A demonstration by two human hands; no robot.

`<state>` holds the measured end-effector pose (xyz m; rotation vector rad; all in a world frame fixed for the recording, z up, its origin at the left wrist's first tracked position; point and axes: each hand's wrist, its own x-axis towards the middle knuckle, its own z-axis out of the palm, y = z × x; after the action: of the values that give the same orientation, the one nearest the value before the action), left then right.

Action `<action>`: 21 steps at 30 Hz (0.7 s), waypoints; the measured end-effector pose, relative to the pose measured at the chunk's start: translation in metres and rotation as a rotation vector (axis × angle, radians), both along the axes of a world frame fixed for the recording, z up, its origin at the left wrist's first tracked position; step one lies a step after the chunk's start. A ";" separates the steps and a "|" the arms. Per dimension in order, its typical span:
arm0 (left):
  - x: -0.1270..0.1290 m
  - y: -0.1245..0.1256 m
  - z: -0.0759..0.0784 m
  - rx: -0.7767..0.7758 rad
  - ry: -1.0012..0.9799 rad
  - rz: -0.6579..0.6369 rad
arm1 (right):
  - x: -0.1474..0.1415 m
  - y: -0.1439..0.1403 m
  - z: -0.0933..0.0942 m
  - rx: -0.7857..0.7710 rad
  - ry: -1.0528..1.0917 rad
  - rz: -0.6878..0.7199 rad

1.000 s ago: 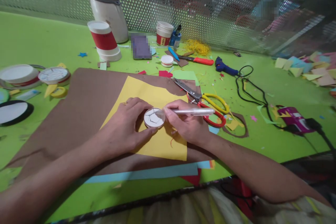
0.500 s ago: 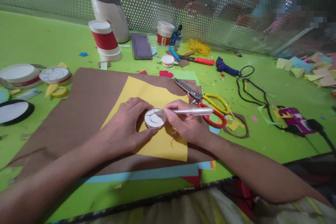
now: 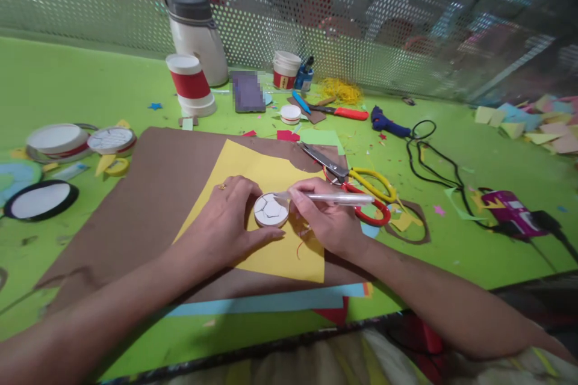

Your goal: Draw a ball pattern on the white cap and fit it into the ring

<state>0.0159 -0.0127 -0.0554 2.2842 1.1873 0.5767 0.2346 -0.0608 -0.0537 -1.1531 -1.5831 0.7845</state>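
A small white round lid [image 3: 271,210] with thin black lines like a football pattern lies on a yellow sheet [image 3: 253,252]. Thumb and fingers of my left hand [image 3: 228,213] curve around its left and lower edges and hold it. A slim pen with a pale clear barrel [image 3: 347,198] is pinched in my right hand [image 3: 323,210]. Its tip is at the lid's upper right face. Under the yellow sheet spreads a brown sheet [image 3: 153,186]. Scissors [image 3: 334,169] with yellow and red handles lie just beyond my right hand.
A glue gun [image 3: 388,123] with a looping black cord lies at right. Further back are a red-handled cutter [image 3: 347,113], a red and white cup [image 3: 192,85] and a white jug [image 3: 201,48]. White lids [image 3: 58,138] rest at left; sticky notes [image 3: 537,117] lie far right.
The whole view has shifted slightly, with things sitting lower and a bit further right. The pen tip has moved a little across the lid's face, towards its upper edge.
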 end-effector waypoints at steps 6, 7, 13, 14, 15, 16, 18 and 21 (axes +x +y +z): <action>-0.005 -0.004 0.001 0.050 -0.010 -0.052 | -0.003 -0.002 0.001 0.025 0.025 -0.002; -0.006 -0.004 0.001 0.048 -0.010 -0.066 | -0.003 -0.002 0.000 0.021 0.021 -0.010; -0.011 0.002 0.005 0.032 -0.014 -0.147 | 0.001 0.000 -0.002 0.007 0.033 -0.009; -0.010 0.003 0.005 0.031 -0.013 -0.152 | 0.001 0.000 -0.001 0.010 0.037 -0.003; -0.009 0.004 0.004 0.030 -0.012 -0.150 | 0.000 0.000 0.000 0.014 0.040 0.001; -0.009 0.004 0.004 0.028 -0.010 -0.141 | -0.001 0.000 0.002 0.016 0.041 0.002; -0.007 0.005 0.003 0.031 -0.004 -0.111 | -0.002 0.000 0.005 0.010 0.032 -0.004; -0.006 0.004 0.003 0.038 0.010 -0.084 | -0.004 0.002 0.008 -0.010 -0.005 -0.014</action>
<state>0.0104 -0.0084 -0.0526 2.3588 1.0874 0.5618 0.2309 -0.0593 -0.0456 -1.1726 -1.5749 0.7816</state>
